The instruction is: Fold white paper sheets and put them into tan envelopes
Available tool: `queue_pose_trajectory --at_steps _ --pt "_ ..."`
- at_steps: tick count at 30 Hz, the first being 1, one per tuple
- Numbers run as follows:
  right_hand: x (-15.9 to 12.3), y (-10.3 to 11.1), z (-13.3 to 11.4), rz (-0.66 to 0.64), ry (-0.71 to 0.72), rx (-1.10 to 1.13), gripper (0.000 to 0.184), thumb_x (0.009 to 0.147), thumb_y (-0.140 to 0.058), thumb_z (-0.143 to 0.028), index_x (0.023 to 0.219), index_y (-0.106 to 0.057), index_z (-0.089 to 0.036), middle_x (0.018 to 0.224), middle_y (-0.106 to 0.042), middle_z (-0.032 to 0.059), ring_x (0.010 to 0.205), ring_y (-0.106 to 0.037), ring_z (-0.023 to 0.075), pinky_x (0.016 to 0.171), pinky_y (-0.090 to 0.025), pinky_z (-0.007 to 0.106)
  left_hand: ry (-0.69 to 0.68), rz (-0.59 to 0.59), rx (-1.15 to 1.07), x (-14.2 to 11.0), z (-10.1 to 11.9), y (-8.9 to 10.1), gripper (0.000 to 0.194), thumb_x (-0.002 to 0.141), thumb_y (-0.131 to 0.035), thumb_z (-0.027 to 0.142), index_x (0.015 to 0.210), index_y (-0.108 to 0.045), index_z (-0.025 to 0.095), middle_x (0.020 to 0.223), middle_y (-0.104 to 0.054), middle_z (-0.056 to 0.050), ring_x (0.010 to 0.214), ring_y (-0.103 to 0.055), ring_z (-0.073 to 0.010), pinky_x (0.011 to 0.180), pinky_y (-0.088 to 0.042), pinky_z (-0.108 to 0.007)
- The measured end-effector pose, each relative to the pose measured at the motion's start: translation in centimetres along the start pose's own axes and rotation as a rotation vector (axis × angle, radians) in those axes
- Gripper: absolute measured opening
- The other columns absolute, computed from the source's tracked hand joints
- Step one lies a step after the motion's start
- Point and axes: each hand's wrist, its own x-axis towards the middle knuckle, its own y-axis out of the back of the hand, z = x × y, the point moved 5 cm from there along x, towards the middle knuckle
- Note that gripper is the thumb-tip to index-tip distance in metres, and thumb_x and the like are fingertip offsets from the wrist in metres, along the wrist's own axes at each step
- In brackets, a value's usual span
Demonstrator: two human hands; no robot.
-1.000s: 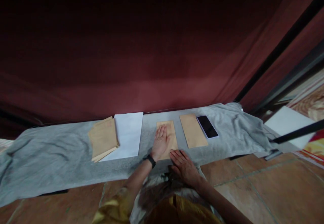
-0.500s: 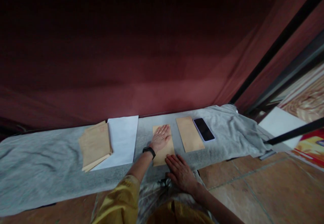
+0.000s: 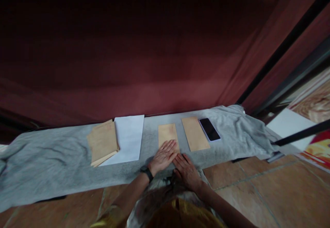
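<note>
In the head view a brown paper envelope point(image 3: 167, 130) lies on the grey cloth, upright to me, its lower part under my hands. My left hand point(image 3: 163, 156) rests flat on it, fingers stretched out, with a dark band on the wrist. Close beside it, my right hand point(image 3: 187, 171) lies palm down with its fingers extended at the envelope's lower right corner. A second brown envelope point(image 3: 195, 133) is to the right. White paper sheets point(image 3: 130, 138) lie to the left, partly covered by a stack of brown envelopes point(image 3: 104, 141).
A phone point(image 3: 209, 129) with a dark screen lies right of the second envelope. The grey cloth point(image 3: 64, 162) covers a long, low surface against a dark red panel point(image 3: 154, 94). Black poles point(image 3: 301, 133) and a white board point(image 3: 290, 126) stand at the right, above a tiled floor point(image 3: 288, 183).
My left hand has slid down the envelope toward me, uncovering its upper part. My right hand stays near the lower corner. The view has shifted slightly.
</note>
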Motion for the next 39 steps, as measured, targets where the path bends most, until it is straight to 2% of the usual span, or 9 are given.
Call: queue_pose_trajectory --at_steps 11,14,18,22,25,29,33,36,39 --pt "-0.3 0.9 -0.2 0.01 -0.012 -0.025 0.06 0.101 -0.052 -0.024 0.159 -0.036 -0.019 0.16 -0.046 0.0088 0.148 -0.042 0.0224 0.126 -0.027 0.048 0.049 0.071 0.076 -7.2 2.8 0.9 0.066 0.104 -0.041 0.052 0.161 -0.028 0.022 0.168 -0.029 -0.011 0.156 -0.026 -0.0233 0.126 -0.028 -0.044" --pt "-0.8 1.0 0.1 0.028 -0.035 -0.034 0.059 0.102 -0.05 -0.023 0.159 -0.035 -0.018 0.159 -0.047 0.0089 0.147 -0.042 0.0226 0.126 -0.028 0.047 0.134 0.134 0.108 -8.5 2.7 0.5 0.066 0.104 -0.042 0.049 0.161 -0.029 0.018 0.167 -0.031 -0.014 0.155 -0.028 -0.0257 0.123 -0.032 -0.045" --pt "-1.4 1.0 0.3 0.032 -0.057 -0.058 0.058 0.102 -0.047 -0.022 0.159 -0.035 -0.016 0.158 -0.048 0.0096 0.147 -0.043 0.0238 0.125 -0.029 0.048 0.324 0.255 0.138 -9.5 2.5 -0.6 0.064 0.102 -0.045 0.05 0.157 -0.038 0.016 0.163 -0.037 -0.019 0.152 -0.034 -0.0325 0.119 -0.038 -0.052" --pt "-1.3 0.8 0.2 0.04 -0.097 -0.05 0.053 0.104 -0.047 -0.026 0.156 -0.041 -0.016 0.157 -0.05 0.011 0.145 -0.045 0.0249 0.124 -0.029 0.05 0.472 0.356 0.06 -9.1 2.8 -1.3 0.052 0.103 -0.041 0.038 0.15 -0.048 0.015 0.157 -0.047 -0.02 0.147 -0.042 -0.0339 0.117 -0.04 -0.056" --pt "-0.8 0.7 0.2 0.056 -0.129 -0.033 0.05 0.104 -0.047 -0.029 0.151 -0.048 -0.016 0.151 -0.056 0.0126 0.141 -0.05 0.0267 0.123 -0.032 0.051 0.552 0.444 -0.092 -8.3 2.7 -1.0 0.048 0.1 -0.044 0.03 0.145 -0.053 0.019 0.148 -0.057 -0.016 0.14 -0.05 -0.0317 0.114 -0.044 -0.054" --pt "0.0 0.7 0.2 0.054 -0.16 -0.033 0.047 0.102 -0.048 -0.03 0.147 -0.054 -0.017 0.146 -0.061 0.0132 0.135 -0.054 0.029 0.117 -0.039 0.05 0.672 0.583 -0.395 -7.5 1.1 -0.2 0.051 0.092 -0.053 0.028 0.143 -0.055 0.02 0.128 -0.068 -0.014 0.121 -0.063 -0.0295 0.106 -0.051 -0.05" --pt "0.8 0.9 0.0 0.028 -0.21 -0.038 0.05 0.102 -0.048 -0.029 0.151 -0.049 -0.019 0.145 -0.06 0.013 0.131 -0.056 0.0309 0.11 -0.044 0.05 0.765 0.653 -0.789 -6.5 0.1 -0.3 0.062 0.089 -0.054 0.026 0.15 -0.044 0.017 0.1 -0.074 -0.006 0.093 -0.071 -0.0217 0.088 -0.059 -0.039" --pt "1.5 1.5 -0.2 0.029 -0.226 -0.031 0.057 0.1 -0.048 -0.027 0.156 -0.041 -0.02 0.146 -0.058 0.0141 0.128 -0.057 0.0327 0.107 -0.046 0.05 0.763 0.657 -0.968 -5.0 1.5 0.3 0.066 0.088 -0.058 0.027 0.151 -0.042 0.016 0.093 -0.074 -0.004 0.084 -0.071 -0.0192 0.085 -0.06 -0.036" --pt "2.1 2.7 0.6 0.079 -0.288 0.018 0.055 0.099 -0.045 -0.021 0.154 -0.044 -0.021 0.135 -0.063 0.0157 0.118 -0.062 0.0315 0.101 -0.051 0.045 0.683 0.625 -1.029 -3.1 4.2 1.7 0.06 0.091 -0.059 0.034 0.148 -0.048 0.019 0.098 -0.074 -0.004 0.087 -0.071 -0.0181 0.087 -0.059 -0.034"
